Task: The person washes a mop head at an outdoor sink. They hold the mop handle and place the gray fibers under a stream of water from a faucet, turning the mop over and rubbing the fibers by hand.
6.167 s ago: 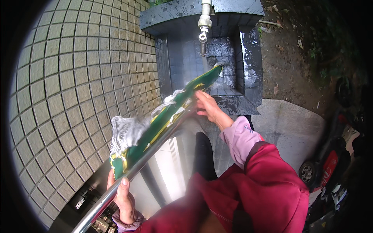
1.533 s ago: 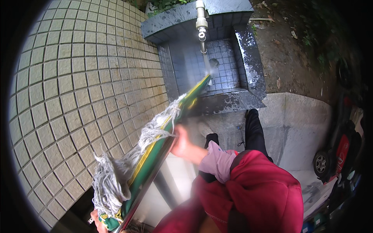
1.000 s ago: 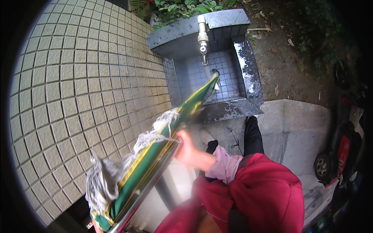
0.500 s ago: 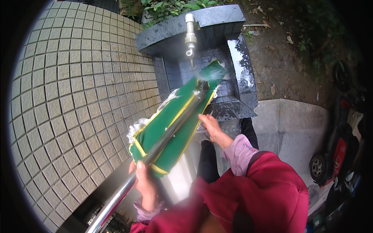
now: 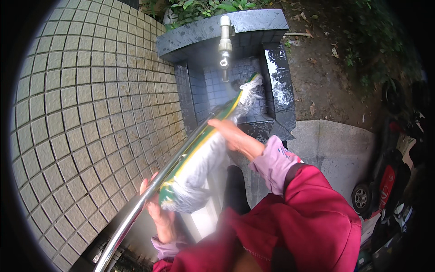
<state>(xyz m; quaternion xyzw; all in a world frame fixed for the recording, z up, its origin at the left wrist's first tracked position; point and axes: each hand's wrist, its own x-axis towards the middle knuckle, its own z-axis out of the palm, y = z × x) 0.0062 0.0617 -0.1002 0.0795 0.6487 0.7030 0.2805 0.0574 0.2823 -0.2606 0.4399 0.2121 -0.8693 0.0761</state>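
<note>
A wide flat mop (image 5: 195,153) with a green backing, yellow trim and wet white strands slants from the lower left up toward the sink. It is tipped on its edge, so its strands show on the right side. My left hand (image 5: 159,212) is wrapped round the shiny metal pole (image 5: 128,225) beside the mop's lower end. Higher up, my right hand (image 5: 233,135) grips the mop by its edge, partly covering the trim. The mop's far end hangs over the dark tiled sink (image 5: 194,93), below and right of the tap (image 5: 224,47).
A beige tiled wall (image 5: 95,113) rises close on the left. Leafy plants (image 5: 199,8) grow behind the sink. To the right lie bare soil (image 5: 321,77) and a concrete slab (image 5: 333,145), with a red and black wheeled vehicle (image 5: 385,186) at the far right.
The mop has rolled from showing its flat green backing to standing on edge, white strands now showing on the right. My right hand has moved left and up along it.
</note>
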